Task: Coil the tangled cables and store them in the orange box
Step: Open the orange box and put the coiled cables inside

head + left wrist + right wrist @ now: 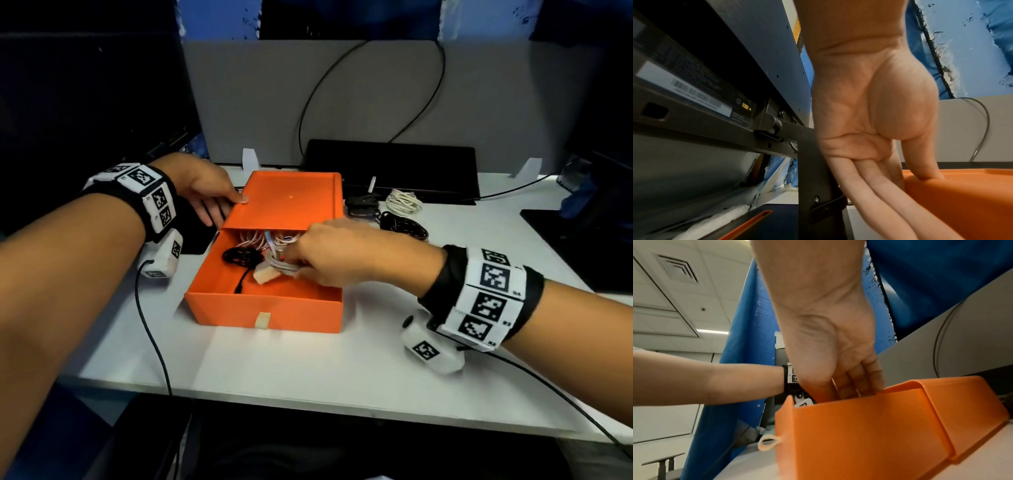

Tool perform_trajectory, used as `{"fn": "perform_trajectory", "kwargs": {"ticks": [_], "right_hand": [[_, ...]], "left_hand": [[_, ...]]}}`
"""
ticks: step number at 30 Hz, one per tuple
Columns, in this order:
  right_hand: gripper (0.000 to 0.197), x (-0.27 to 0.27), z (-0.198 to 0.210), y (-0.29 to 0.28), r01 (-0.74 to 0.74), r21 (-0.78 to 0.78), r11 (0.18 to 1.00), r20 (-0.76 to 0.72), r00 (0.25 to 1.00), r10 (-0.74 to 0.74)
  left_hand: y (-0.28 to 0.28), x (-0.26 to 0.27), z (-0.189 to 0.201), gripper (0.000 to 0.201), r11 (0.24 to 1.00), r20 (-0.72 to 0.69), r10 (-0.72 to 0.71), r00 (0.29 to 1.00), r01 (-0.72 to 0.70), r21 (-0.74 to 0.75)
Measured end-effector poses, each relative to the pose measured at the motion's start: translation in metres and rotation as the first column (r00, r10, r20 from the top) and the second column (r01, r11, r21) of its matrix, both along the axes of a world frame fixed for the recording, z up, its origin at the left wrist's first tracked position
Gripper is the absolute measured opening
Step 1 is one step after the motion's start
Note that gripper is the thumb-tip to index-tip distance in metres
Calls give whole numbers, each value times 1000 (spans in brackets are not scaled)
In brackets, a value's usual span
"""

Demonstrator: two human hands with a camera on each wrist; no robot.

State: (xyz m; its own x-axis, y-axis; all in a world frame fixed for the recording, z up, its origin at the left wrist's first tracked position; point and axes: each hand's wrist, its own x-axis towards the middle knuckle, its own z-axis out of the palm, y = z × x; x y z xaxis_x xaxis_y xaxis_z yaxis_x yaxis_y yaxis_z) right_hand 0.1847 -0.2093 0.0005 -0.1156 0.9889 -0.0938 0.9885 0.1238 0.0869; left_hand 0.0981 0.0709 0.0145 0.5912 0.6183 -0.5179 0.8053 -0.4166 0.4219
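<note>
The orange box stands mid-table with its drawer pulled out toward me. My left hand holds the sleeve's left edge, thumb on top and fingers straight along the side of the box. My right hand reaches into the drawer and grips a coiled pale grey cable. A black coiled cable, a red-and-white braided cable and a beige plug lie inside. In the right wrist view the right hand's fingers dip behind the drawer wall, hiding the cable.
On the table right of the box lie a white coil, a black coil and dark bundles. A black monitor base and grey partition stand behind. A dark flat pad lies under my left wrist.
</note>
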Motion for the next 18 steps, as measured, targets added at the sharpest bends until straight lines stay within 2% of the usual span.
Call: {"fn": "perform_trajectory", "kwargs": {"ticks": [1,4,8,10,12,13,15,16,18], "right_hand": [[11,2,-5,1,20,-36,999,38,999,-19],[32,5,-19,9,47,-80,996,166,986,-33],[12,0,-30,29,106,-100,989,249,965,-79],[17,0,-21,34,117,-119,986,192,977,-93],[31,8,-2,33,143,-30,989,17,990,-143],[35,18,9,35,190,70,979,-74,980,-185],[30,46,24,39,356,259,898,-180,931,-317],[28,61,29,38,439,301,847,-149,899,-413],[43,93,30,30,567,232,791,22,810,-587]], "left_hand": [[0,0,0,44,1000,2,3,1000,-3,0],[0,1,0,43,1000,2,4,1000,-4,1],[0,0,1,43,1000,-4,4,1000,-4,-2],[0,1,1,43,1000,-3,3,1000,-3,-1],[1,1,1,43,1000,-2,2,1000,-2,-1],[2,1,0,43,1000,0,2,1000,-2,0],[3,-1,-1,43,1000,4,5,1000,-5,-2],[2,-1,-1,43,1000,6,6,1000,-6,-4],[2,1,0,43,1000,6,2,1000,-2,-2]]}}
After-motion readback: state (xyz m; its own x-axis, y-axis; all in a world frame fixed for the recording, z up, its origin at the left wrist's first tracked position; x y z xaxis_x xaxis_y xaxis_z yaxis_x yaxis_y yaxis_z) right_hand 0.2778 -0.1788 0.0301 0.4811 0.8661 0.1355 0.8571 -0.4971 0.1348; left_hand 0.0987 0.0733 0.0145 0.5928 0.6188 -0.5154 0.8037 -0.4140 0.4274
